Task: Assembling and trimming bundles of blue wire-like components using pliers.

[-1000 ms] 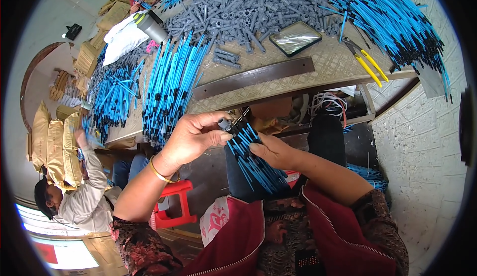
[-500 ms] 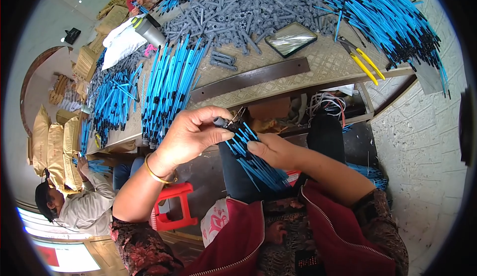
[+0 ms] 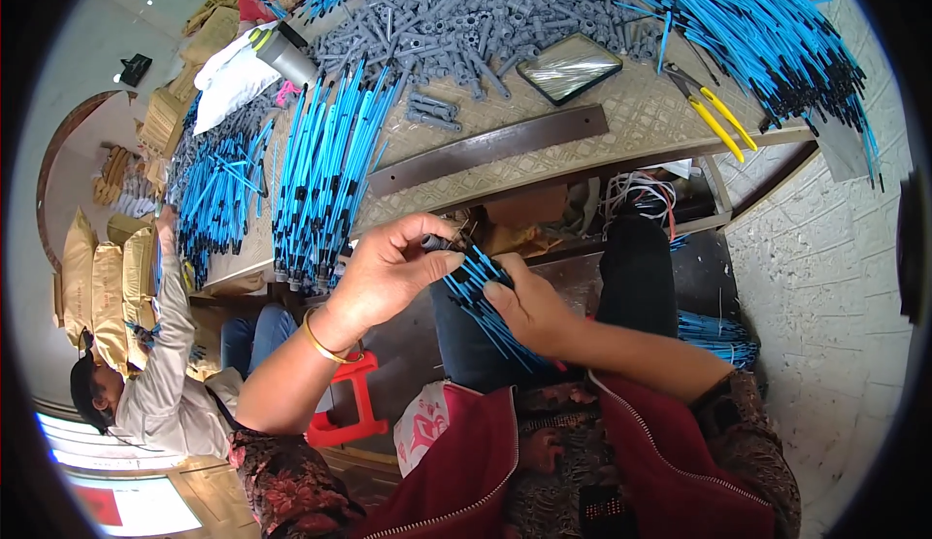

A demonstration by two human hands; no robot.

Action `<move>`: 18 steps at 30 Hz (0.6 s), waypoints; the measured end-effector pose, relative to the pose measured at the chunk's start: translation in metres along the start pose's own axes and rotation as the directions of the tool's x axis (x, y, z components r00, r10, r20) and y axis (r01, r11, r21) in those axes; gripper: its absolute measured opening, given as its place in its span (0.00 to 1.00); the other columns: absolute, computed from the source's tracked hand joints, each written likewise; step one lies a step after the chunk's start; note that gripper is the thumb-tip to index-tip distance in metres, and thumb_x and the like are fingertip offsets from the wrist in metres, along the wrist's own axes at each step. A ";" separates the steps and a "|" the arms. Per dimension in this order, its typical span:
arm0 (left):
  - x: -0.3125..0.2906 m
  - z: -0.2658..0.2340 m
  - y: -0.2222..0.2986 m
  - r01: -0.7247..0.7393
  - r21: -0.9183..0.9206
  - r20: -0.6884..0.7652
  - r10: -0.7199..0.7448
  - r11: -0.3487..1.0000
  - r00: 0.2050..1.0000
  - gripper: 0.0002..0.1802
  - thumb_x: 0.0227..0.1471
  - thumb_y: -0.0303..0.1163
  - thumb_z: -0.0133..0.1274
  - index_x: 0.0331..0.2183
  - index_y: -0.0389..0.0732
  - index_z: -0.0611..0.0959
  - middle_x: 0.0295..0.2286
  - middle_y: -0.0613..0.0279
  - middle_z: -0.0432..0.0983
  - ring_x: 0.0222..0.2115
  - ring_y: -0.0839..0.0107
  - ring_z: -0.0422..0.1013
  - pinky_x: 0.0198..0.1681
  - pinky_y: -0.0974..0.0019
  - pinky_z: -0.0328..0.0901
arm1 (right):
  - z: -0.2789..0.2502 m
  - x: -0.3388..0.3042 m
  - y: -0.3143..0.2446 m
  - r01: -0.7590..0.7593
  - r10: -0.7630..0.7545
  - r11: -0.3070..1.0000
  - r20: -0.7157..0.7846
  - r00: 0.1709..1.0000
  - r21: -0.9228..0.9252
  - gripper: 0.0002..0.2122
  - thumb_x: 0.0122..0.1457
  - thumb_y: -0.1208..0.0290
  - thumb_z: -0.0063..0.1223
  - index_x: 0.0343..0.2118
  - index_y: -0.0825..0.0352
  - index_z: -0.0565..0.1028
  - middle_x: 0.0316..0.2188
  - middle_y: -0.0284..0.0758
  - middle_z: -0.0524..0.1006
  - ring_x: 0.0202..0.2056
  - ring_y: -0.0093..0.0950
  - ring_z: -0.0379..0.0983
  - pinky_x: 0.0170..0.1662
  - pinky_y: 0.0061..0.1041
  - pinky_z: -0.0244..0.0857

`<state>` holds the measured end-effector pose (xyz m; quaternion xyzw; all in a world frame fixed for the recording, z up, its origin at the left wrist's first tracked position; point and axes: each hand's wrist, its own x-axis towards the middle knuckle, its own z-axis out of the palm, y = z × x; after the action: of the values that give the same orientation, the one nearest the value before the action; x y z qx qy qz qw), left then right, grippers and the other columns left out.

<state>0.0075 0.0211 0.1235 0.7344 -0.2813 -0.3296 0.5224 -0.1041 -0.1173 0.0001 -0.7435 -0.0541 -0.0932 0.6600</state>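
Above my lap, my right hand [image 3: 537, 308] is closed around a bundle of thin blue rods [image 3: 470, 296] with black ends. The rods slant down toward my thighs, and their black ends point up and away from me. My left hand [image 3: 381, 282] is closed at the bundle's upper end, thumb and fingertips pinching a short grey plastic fitting [image 3: 434, 243]. It touches or nearly touches the black rod ends; the fingers hide the exact contact. On the table beyond my left hand lies a row of blue rods [image 3: 325, 165] with black and grey ends.
Grey plastic fittings [image 3: 466, 19] heap on the table, with more blue rods [image 3: 767, 34] at right. Yellow-handled pliers [image 3: 716, 123], a glass-topped case [image 3: 570, 68] and a dark metal bar [image 3: 485, 151] lie nearer. A red stool [image 3: 354, 403] stands left; two co-workers sit there.
My left hand has shifted slightly right and down, still at the bundle's top. The co-worker at lower left has stretched an arm up toward the table.
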 end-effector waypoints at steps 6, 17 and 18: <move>0.000 -0.008 0.000 0.023 0.021 0.040 -0.024 1.000 0.999 0.16 0.46 0.17 0.54 0.40 0.36 0.74 0.31 0.68 0.73 0.33 0.83 0.68 0.36 0.77 0.64 | -0.018 0.008 -0.016 -0.037 0.058 0.949 0.060 0.996 -0.313 0.17 0.62 0.57 0.36 0.34 0.68 0.68 0.24 0.41 0.70 0.27 0.36 0.68 0.36 0.30 0.62; -0.002 0.016 -0.031 -0.136 -0.229 -0.030 0.133 0.964 0.991 0.19 0.51 0.23 0.52 0.45 0.36 0.68 0.39 0.57 0.72 0.40 0.73 0.69 0.44 0.72 0.63 | -0.036 0.016 -0.005 -0.008 0.023 0.997 0.192 0.981 -0.081 0.14 0.62 0.59 0.35 0.30 0.66 0.66 0.23 0.47 0.69 0.27 0.49 0.67 0.30 0.38 0.59; -0.003 0.026 -0.043 -0.170 -0.326 -0.089 0.149 0.930 0.985 0.18 0.52 0.26 0.50 0.45 0.35 0.68 0.39 0.57 0.73 0.40 0.72 0.69 0.45 0.71 0.63 | -0.035 0.015 -0.008 -0.021 0.039 0.994 0.168 0.985 -0.108 0.14 0.62 0.59 0.35 0.30 0.66 0.66 0.23 0.47 0.69 0.28 0.49 0.66 0.30 0.39 0.59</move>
<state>-0.0122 0.0208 0.0773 0.6204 -0.2639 -0.3054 0.6725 -0.0937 -0.1513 0.0147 -0.7833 -0.0939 -0.0222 0.6141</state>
